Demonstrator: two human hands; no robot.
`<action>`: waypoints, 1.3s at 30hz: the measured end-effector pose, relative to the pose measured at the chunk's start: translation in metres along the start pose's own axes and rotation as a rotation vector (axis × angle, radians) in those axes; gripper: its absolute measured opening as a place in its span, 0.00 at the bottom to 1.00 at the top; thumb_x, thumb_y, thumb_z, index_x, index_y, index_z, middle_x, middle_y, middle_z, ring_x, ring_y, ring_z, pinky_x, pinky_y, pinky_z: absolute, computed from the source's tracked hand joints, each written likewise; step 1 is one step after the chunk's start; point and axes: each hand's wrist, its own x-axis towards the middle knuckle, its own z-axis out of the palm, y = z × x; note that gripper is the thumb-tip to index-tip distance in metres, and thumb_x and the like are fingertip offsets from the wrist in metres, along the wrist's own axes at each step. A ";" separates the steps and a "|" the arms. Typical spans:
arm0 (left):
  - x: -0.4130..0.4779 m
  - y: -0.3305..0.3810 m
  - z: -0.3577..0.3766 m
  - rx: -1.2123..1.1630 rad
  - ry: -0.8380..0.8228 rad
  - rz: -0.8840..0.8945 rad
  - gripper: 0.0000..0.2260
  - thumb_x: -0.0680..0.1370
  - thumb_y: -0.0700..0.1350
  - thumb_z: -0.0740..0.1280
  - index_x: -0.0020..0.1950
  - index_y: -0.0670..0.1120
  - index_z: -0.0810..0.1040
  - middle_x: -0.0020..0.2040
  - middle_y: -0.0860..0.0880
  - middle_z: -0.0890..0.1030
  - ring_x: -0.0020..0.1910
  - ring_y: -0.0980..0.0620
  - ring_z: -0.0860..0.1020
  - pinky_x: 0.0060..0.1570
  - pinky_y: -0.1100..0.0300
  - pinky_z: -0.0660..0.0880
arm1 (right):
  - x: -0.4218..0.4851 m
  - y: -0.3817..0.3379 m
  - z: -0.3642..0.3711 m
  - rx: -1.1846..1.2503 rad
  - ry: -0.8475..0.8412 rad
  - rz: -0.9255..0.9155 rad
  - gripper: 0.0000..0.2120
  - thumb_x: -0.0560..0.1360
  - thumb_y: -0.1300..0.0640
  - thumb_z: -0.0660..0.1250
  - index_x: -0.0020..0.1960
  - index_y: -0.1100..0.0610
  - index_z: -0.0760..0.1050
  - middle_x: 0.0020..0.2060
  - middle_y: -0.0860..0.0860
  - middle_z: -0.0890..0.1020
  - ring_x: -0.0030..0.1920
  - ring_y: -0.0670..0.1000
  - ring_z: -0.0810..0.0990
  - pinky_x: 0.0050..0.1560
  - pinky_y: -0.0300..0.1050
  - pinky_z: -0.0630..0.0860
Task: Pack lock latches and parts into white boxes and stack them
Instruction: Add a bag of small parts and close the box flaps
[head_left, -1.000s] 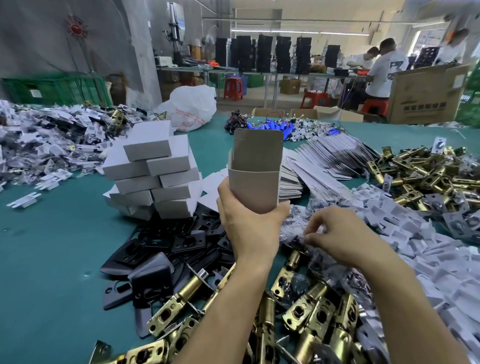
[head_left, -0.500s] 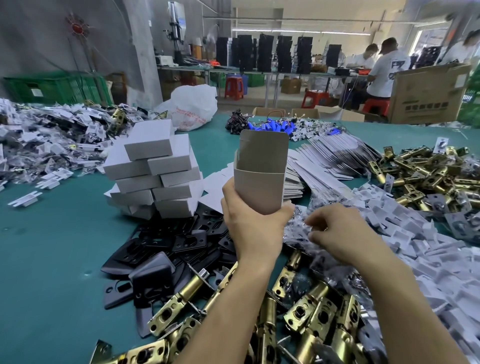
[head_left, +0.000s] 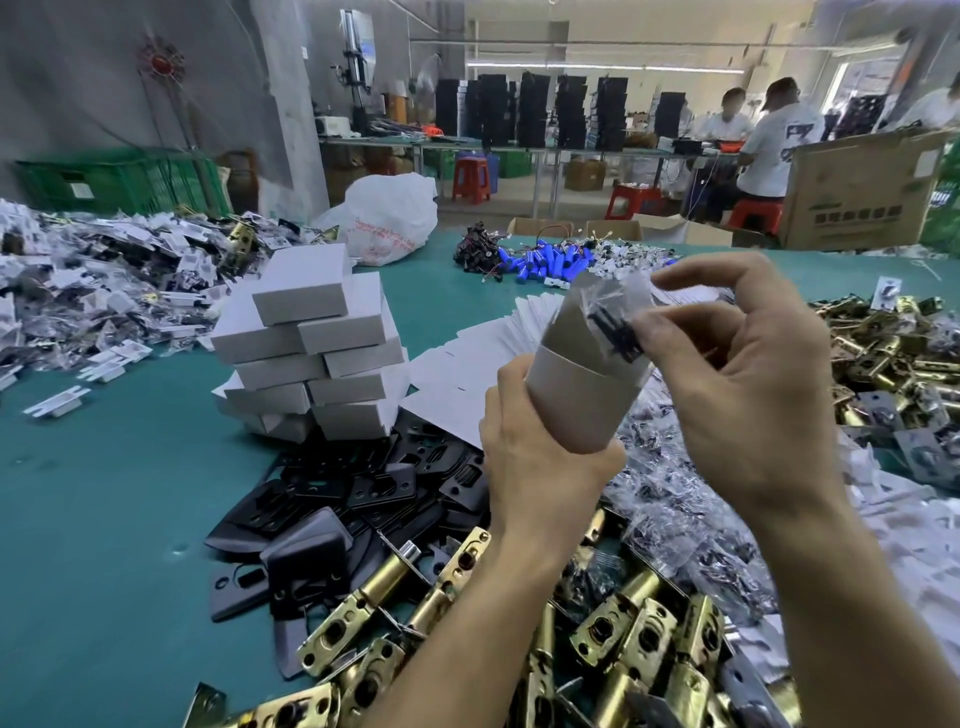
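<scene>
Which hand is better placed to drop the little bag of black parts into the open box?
Right. The right hand pinches the bag of black parts at the mouth of the open box; the left hand grips the box's lower end, holding it up.

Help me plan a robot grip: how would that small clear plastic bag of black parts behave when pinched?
The small clear plastic bag of black parts looks floppy: it crumples where the right hand pinches it. Probably light, since thumb and finger alone carry it. Its glossy film may slip, or snag on the open white cardboard box the left hand grips.
</scene>
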 end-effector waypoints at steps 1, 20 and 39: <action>-0.001 0.001 0.001 0.013 0.001 0.022 0.32 0.61 0.47 0.80 0.57 0.62 0.66 0.52 0.56 0.75 0.51 0.54 0.76 0.43 0.51 0.79 | 0.000 0.002 0.003 -0.078 0.023 -0.028 0.07 0.77 0.58 0.70 0.52 0.50 0.74 0.35 0.44 0.83 0.33 0.42 0.80 0.32 0.34 0.71; -0.004 0.000 -0.001 -0.060 -0.066 0.105 0.35 0.69 0.53 0.72 0.70 0.69 0.60 0.60 0.51 0.75 0.57 0.48 0.78 0.49 0.53 0.80 | -0.006 -0.008 0.001 -0.611 -0.565 0.049 0.13 0.72 0.45 0.65 0.55 0.46 0.79 0.47 0.42 0.80 0.52 0.47 0.77 0.51 0.49 0.74; 0.006 -0.002 -0.007 -0.388 -0.208 0.011 0.51 0.64 0.50 0.83 0.74 0.74 0.55 0.73 0.49 0.70 0.68 0.48 0.76 0.64 0.46 0.76 | -0.010 0.039 0.012 0.042 -0.221 0.024 0.10 0.74 0.51 0.67 0.55 0.46 0.80 0.46 0.51 0.82 0.45 0.54 0.81 0.47 0.52 0.77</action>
